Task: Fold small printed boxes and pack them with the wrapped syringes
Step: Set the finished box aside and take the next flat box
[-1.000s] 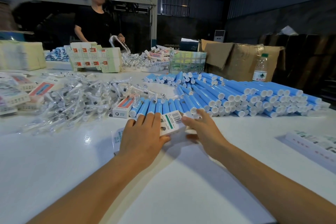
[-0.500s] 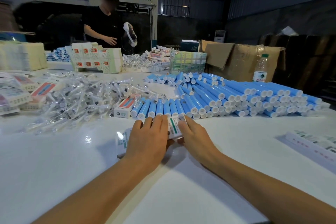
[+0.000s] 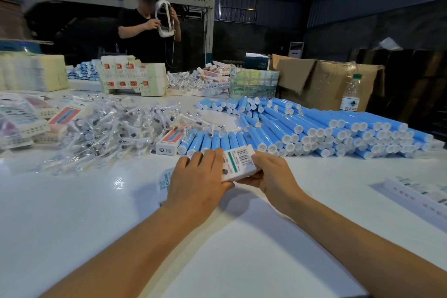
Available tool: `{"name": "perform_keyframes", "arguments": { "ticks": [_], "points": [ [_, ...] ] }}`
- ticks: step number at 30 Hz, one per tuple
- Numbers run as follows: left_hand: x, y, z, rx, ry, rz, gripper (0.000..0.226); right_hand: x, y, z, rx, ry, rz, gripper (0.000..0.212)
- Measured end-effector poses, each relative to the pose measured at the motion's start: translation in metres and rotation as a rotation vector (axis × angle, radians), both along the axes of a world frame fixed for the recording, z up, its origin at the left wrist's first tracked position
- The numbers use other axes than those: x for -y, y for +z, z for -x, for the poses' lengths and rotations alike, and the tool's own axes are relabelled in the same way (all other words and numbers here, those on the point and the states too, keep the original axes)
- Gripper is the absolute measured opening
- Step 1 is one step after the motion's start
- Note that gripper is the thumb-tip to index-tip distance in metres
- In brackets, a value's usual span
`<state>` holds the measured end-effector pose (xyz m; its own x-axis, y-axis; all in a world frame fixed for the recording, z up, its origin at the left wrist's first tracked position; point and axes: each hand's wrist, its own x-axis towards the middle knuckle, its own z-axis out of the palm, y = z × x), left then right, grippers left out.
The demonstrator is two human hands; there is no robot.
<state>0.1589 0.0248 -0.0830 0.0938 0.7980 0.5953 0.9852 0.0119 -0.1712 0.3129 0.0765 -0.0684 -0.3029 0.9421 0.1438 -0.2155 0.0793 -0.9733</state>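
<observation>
I am working at the near edge of the white counter (image 3: 72, 225). My left hand (image 3: 197, 181) is lying flat, fingers straight, pressing the printed box (image 3: 239, 163) down. My right hand (image 3: 273, 176) is curling around the box's right end, thumb underneath. The box's long axis is running left to right between both hands, the barcode face tilting up. Wrapped syringes (image 3: 104, 133) are lying in a heap ahead and left, nearer my left hand. Blue tubes (image 3: 314, 128) are stacking ahead and right. Across the counter, a person (image 3: 147, 29) is handling a white headset (image 3: 164, 19).
</observation>
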Motion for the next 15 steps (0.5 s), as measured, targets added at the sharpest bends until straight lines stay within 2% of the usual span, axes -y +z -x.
{"name": "perform_keyframes", "arguments": {
  "ticks": [8, 10, 13, 15],
  "points": [
    [0.001, 0.000, 0.000, -0.039, 0.003, 0.025, 0.073, 0.004, -0.005, 0.004, 0.088, -0.020, -0.041, 0.031],
    [-0.001, -0.001, 0.001, -0.049, 0.010, 0.013, 0.073, 0.005, -0.010, 0.005, 0.215, -0.004, -0.126, 0.029],
    [0.000, -0.001, 0.002, -0.059, 0.017, 0.012, 0.074, 0.005, -0.014, 0.004, 0.452, -0.019, -0.234, 0.043],
    [-0.001, -0.001, 0.001, -0.056, 0.021, 0.006, 0.075, 0.006, -0.012, 0.004, 0.497, -0.094, -0.283, 0.041]
  ]
}}
